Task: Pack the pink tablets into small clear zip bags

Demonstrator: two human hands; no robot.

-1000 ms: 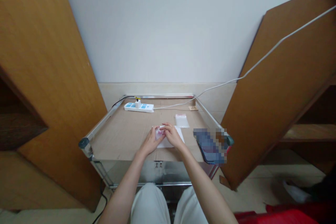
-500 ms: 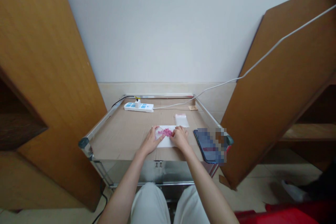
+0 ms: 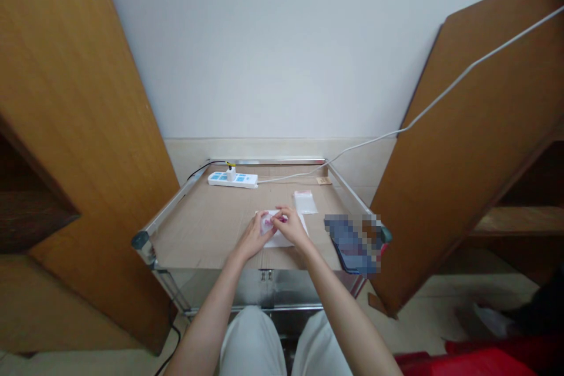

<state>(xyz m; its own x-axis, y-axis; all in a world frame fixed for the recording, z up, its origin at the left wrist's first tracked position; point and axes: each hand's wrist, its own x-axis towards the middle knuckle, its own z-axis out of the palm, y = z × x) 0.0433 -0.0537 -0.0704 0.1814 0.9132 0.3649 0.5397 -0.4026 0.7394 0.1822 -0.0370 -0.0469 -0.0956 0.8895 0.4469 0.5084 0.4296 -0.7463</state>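
A small clear plastic bag [image 3: 267, 224] with pink contents is held over a white paper sheet [image 3: 286, 240], near the middle of a cardboard sheet [image 3: 198, 235] laid on a steel cart. Whether the bag touches the paper cannot be told, and its contents are partly hidden. The left hand [image 3: 252, 238] is curled, pinching the bag's left side. The right hand [image 3: 292, 228] is bent over it, closed on the bag's upper right.

Open cardboard extends well to the left of the hands, up to the steel side rail [image 3: 170, 205]. The front edge lies just below the hands. Rightward, room is limited by a second clear bag [image 3: 305, 202] just beyond the paper and a pixelated dark object [image 3: 352, 245] at the right edge. A white power strip [image 3: 232, 180] and a small tan tag [image 3: 324, 181] lie along the rear edge. A white cable [image 3: 440, 100] runs from the strip over the right wooden panel [image 3: 462, 147]. A left wooden panel [image 3: 79, 129] stands beside the cart's left corner.
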